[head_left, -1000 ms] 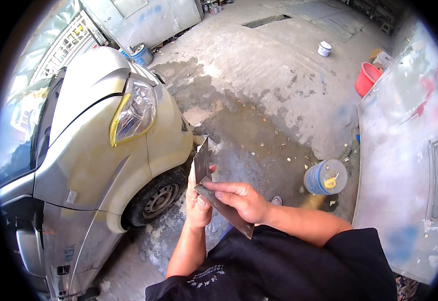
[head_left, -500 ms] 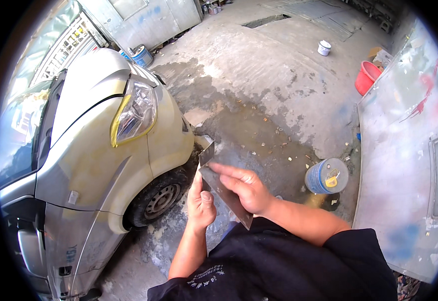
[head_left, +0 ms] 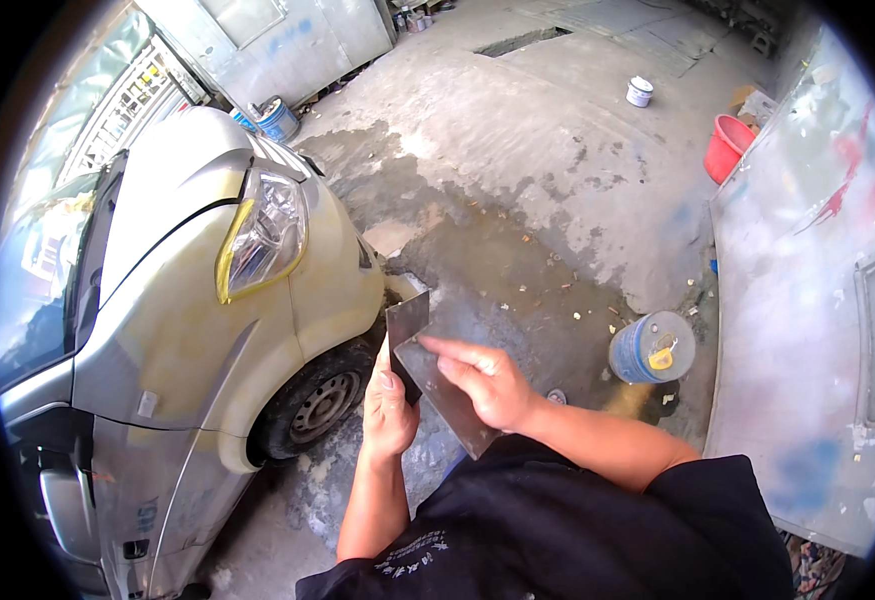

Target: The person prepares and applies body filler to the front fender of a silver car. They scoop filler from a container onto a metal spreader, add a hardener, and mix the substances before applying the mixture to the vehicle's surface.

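one fisheye camera, the left of a pair worn on the person's head, looks down and forward past the black shirt (head_left: pixel 577 525), upright and unmirrored. the forearms (head_left: pixel 607 432) come in close from below; the two flat plates (head_left: pixel 445 397) sit near the centre. a silver vehicle (head_left: pixel 157 290) fills the near left, a painted panel (head_left: pixel 792 330) curves along the right, and the floor (head_left: pixel 547 150) recedes toward the top.

Left hand (head_left: pixel 389 420) grips upright, thumb (head_left: pixel 389 381) raised, while right hand (head_left: pixel 494 388) grips with forefinger (head_left: pixel 462 351) extended leftward.
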Demonstrator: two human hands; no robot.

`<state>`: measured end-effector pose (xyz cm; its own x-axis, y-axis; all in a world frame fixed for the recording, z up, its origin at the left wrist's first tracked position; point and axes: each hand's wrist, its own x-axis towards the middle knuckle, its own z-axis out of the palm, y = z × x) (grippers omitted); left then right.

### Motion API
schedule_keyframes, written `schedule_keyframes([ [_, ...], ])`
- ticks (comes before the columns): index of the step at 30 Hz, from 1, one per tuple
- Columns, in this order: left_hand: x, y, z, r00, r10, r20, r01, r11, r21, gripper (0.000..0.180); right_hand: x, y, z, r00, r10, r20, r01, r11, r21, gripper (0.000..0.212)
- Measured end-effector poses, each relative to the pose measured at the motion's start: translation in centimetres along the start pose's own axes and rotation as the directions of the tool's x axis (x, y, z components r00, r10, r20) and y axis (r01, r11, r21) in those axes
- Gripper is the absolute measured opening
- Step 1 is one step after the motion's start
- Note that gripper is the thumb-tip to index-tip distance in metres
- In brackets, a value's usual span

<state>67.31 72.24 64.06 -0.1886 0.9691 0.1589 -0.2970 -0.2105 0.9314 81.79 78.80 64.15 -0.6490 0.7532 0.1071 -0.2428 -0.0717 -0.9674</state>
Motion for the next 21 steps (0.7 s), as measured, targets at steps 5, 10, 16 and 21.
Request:
schedule_keyframes([
  [5,0.5,1.1,0.6,0.992,0.006,-0.128,-0.03,0.982,-0.186,0.047,1.7,-0.5,-2.1,0.985,-0.087,-0.151,0.072,0.992,-0.106,0.033],
  [10,1.6,1.7,0.9,0.957,0.127,-0.261,-0.183,0.962,-0.201,0.045,-1.6,0.8,0.2,1.0,-0.002,0.029,0.006,0.991,-0.137,0.031],
  [16,1.9,0.5,3.2,0.886,0.33,-0.326,-0.377,0.922,-0.092,0.041,0.6,0.2,-0.4,0.999,0.041,0.004,-0.041,0.996,0.08,0.033],
  [21,2.2,0.9,1.7,0.898,0.329,-0.293,-0.348,0.937,-0.012,0.043,-0.3,-0.3,0.2,0.995,0.013,0.099,-0.006,0.997,-0.078,0.034],
])
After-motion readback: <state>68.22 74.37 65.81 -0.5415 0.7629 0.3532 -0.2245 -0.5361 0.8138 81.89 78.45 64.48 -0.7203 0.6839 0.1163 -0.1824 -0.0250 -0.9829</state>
